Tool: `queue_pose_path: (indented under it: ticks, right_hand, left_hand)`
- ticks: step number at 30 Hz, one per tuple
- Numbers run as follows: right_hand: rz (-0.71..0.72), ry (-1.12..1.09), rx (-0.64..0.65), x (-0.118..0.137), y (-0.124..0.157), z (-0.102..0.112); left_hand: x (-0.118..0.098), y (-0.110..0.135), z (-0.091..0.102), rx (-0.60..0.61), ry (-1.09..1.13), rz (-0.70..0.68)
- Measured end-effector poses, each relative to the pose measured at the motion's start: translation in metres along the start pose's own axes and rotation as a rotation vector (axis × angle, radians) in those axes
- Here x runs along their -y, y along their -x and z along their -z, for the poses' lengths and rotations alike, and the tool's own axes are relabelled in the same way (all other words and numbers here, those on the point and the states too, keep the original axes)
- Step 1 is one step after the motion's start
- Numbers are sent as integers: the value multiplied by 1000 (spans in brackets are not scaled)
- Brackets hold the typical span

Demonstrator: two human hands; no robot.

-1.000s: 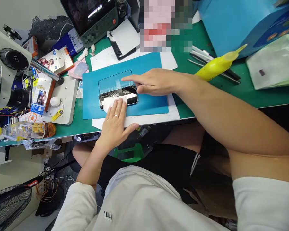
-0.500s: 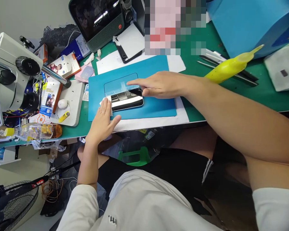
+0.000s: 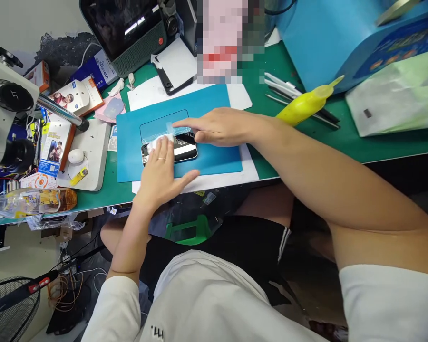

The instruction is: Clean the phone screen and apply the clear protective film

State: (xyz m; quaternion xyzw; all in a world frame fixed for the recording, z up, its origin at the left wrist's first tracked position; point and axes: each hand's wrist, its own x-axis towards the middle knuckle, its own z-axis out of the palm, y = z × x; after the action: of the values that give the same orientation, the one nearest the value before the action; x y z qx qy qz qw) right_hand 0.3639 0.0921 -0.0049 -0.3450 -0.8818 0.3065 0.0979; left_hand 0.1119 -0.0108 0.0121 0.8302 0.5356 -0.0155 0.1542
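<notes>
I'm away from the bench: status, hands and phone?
Left hand: on white wipe over phone. Right hand: forefinger at clear film. Phone on blue mat, partly covered by wipe.

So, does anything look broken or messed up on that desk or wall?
Yes: the wall at the upper left has a dark, ragged patch. The rest around it is pale and plain, so it looks damaged, maybe peeling. Nothing odd stands out about the phone on the blue mat.

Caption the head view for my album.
Left hand flat on a white wipe over a phone, blue mat beneath.
</notes>
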Motion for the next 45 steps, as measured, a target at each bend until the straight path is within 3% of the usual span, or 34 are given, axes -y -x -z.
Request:
queue_pose_path:
  ticks: [5, 9, 15, 21, 26, 34, 37, 41, 45]
  right_hand:
    - [4, -16, -41, -10, -1, -9]
    - [-2, -28, -42, -10, 0, -10]
    - [-12, -50, -48, -9, -1, -10]
    - [-37, -17, -4, 0, 0, -5]
    - [-93, 3, 35, 4, 1, -2]
    - [-9, 11, -24, -5, 0, -6]
    - [-35, 13, -5, 1, 1, -4]
    - [-46, 29, 1, -1, 0, -4]
    - [-15, 17, -32, -6, 0, -7]
  left_hand:
    - [-44, -26, -14, -7, -66, -71]
    - [-54, -17, -19, -15, -138, -72]
    - [-31, 30, -22, -68, -193, -71]
    - [6, 59, -16, -86, -211, 90]
    - [26, 53, -5, -68, -126, 159]
    - [46, 22, -2, -109, -71, 197]
    - [37, 26, -6, -121, -77, 178]
    - [8, 33, -11, -79, -104, 38]
    - [-19, 13, -17, -49, -128, -40]
